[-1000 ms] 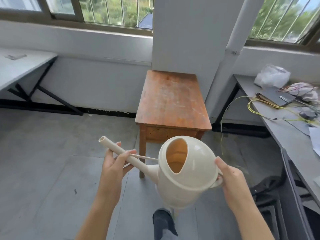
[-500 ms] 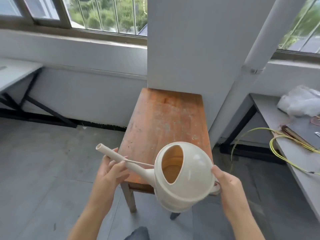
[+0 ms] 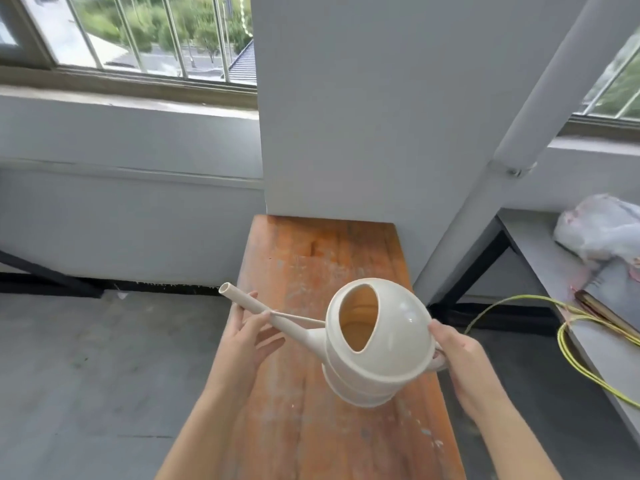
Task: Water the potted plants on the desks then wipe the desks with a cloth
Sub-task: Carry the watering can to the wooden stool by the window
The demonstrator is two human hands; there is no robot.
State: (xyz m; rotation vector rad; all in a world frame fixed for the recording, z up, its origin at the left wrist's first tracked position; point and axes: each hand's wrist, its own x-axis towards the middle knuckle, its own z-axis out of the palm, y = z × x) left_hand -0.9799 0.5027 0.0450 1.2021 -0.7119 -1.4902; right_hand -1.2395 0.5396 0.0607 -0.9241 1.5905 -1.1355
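I hold a cream watering can (image 3: 391, 344) in the air above a worn orange wooden table (image 3: 322, 258). Its long spout points up and to the left. My left hand (image 3: 247, 336) supports the spout from below, with the fingers curled round it. My right hand (image 3: 457, 355) grips the handle at the back of the can, which is mostly hidden behind the body. The can's oval opening faces me and the inside looks dry. No potted plant and no cloth are in view.
A grey pillar (image 3: 363, 105) rises right behind the table. A grey desk (image 3: 540, 251) at the right carries a white plastic bag (image 3: 599, 226) and yellow cable (image 3: 568, 344). A slanted white pipe (image 3: 519, 143) runs beside the pillar. Grey floor lies to the left.
I have walked up to the wooden table, which now lies directly beneath the can. Both hands keep the same hold on the watering can.
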